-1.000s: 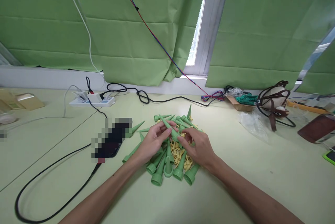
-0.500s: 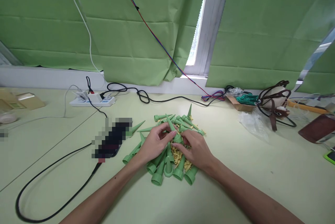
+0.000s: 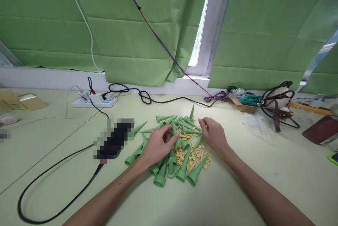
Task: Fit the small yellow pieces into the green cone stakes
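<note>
Several green plastic cones [image 3: 159, 177] lie in a loose ring on the pale green table, most on their sides. Small yellow plastic pieces [image 3: 192, 158] are heaped in the middle of them. My left hand [image 3: 158, 143] is over the pile's left part, its thumb and fingers closed round a green cone [image 3: 174, 127] whose tip points up. At the right edge of the pile is my right hand [image 3: 213, 134], fingers curled together near the yellow pieces; whatever it may pinch is too small to make out.
A dark, pixelated device [image 3: 114, 141] with a black cable lies left of the pile. Behind it sits a white power strip [image 3: 93, 103]. On the right are a plastic bag [image 3: 256, 125], a cardboard box [image 3: 244, 106], a small bag [image 3: 277, 101] and a dark red object [image 3: 320, 129].
My right hand has moved off the held cone to the right and slightly up, uncovering more yellow pieces. My left hand keeps its hold on the cone, which is now more upright.
</note>
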`<state>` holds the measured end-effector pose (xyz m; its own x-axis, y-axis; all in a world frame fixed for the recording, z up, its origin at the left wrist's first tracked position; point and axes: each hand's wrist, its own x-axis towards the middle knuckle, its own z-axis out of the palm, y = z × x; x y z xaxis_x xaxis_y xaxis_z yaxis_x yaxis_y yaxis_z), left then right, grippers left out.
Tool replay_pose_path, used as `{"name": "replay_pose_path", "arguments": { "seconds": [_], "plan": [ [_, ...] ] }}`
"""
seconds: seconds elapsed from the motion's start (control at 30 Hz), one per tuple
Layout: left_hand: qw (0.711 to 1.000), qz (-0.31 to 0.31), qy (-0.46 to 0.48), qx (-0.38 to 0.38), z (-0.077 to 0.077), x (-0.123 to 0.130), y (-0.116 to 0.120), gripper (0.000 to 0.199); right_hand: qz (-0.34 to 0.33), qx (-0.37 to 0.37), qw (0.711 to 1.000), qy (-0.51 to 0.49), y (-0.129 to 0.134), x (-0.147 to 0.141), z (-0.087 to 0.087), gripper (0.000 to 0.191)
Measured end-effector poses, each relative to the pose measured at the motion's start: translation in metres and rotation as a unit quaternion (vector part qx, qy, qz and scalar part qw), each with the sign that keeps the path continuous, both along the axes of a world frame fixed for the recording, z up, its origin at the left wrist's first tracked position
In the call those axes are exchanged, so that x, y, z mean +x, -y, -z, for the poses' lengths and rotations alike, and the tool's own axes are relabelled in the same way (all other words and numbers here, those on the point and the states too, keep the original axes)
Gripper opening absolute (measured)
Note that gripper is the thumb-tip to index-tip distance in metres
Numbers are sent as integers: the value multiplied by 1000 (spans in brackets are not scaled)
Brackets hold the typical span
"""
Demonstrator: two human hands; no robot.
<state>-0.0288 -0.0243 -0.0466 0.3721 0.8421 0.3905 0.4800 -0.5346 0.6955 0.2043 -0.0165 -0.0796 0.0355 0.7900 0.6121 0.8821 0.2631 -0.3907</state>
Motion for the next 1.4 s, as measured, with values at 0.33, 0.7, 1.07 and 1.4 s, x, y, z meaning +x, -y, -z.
{"name": "replay_pose_path", "arguments": {
  "seconds": [0.33, 0.7, 1.07, 1.4],
  "plan": [
    [999, -10, -50, -10, 2, 0, -2, 26, -51, -95, 993, 46, -20, 29, 16, 26],
    [998, -7, -65, -10, -1, 1, 0, 24, -81, -165, 983, -10, -26, 29, 21, 31],
    [998, -11, -54, -10, -1, 2, 1, 20, -50, -230, 964, -120, -28, 27, 14, 22],
    [999, -8, -48, -10, -1, 2, 1, 21, -48, -241, 954, -171, -31, 28, 17, 20]
  ]
}}
